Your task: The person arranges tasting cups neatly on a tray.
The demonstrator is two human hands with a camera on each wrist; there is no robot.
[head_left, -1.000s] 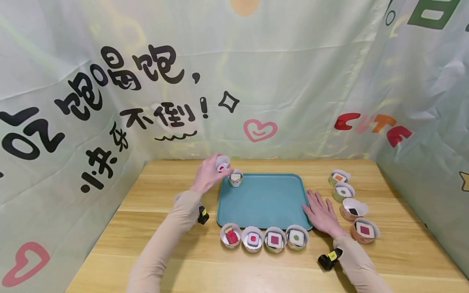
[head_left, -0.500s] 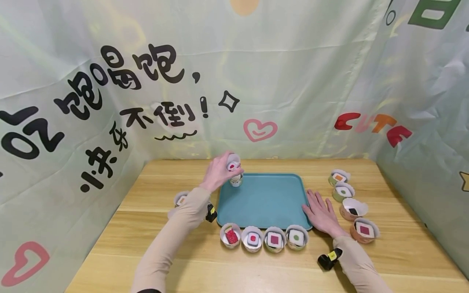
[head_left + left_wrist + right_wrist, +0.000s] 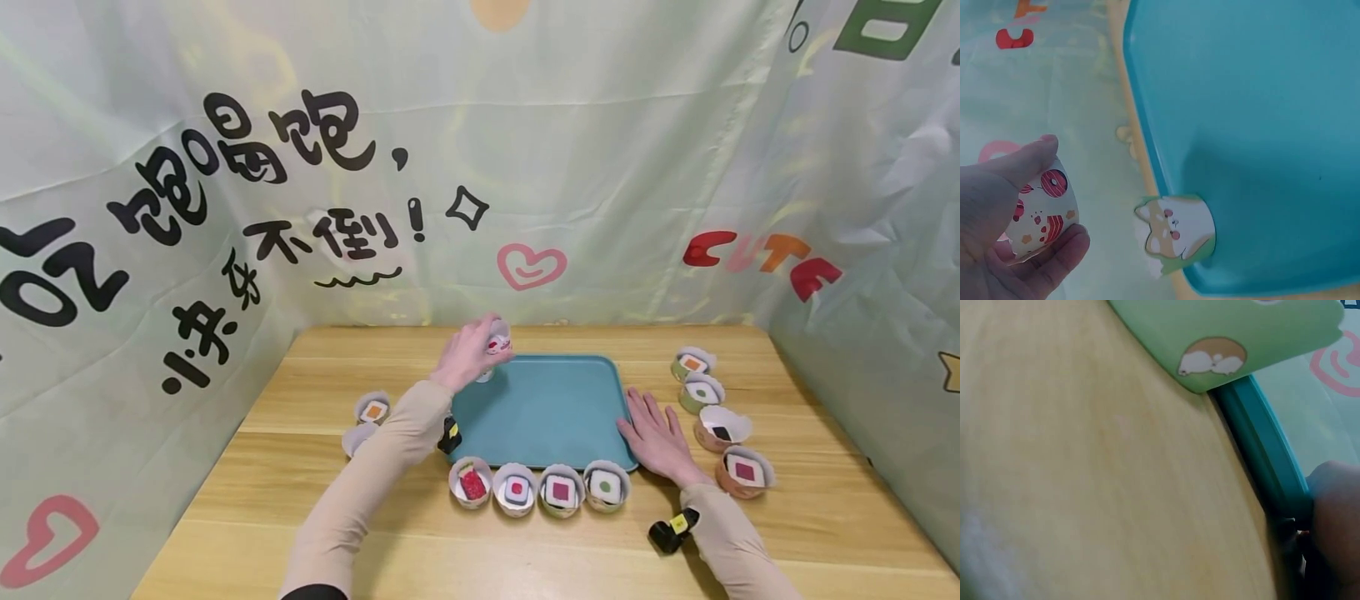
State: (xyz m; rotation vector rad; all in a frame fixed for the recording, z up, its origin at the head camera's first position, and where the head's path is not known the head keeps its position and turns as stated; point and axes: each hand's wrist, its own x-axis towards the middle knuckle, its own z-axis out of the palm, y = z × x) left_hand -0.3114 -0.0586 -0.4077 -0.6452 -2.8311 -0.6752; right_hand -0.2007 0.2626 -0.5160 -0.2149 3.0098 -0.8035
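My left hand (image 3: 467, 354) grips a small paper baking cup (image 3: 498, 340) with a white and red piece inside, above the tray's far left corner. In the left wrist view this cup (image 3: 1050, 209) shows red printed sweets, between thumb and fingers. Beneath it, a paper cup with a dog print (image 3: 1185, 228) stands on the blue tray (image 3: 547, 417); the hand partly hides it in the head view. My right hand (image 3: 660, 437) lies with straight fingers along the tray's right edge, thumb at the rim. Only part of that hand (image 3: 1338, 525) shows in the right wrist view.
Before the tray's near edge stands a row of cups (image 3: 561, 492) holding sushi-like pieces. Several more cups (image 3: 722, 429) line the table's right side. Two cups (image 3: 372, 408) sit left of the tray, partly behind the left sleeve. A printed cloth (image 3: 600, 208) hangs behind the table.
My left hand has moved right with its cup, from outside the tray's far left corner to over the cup standing there. My right hand has stayed still.
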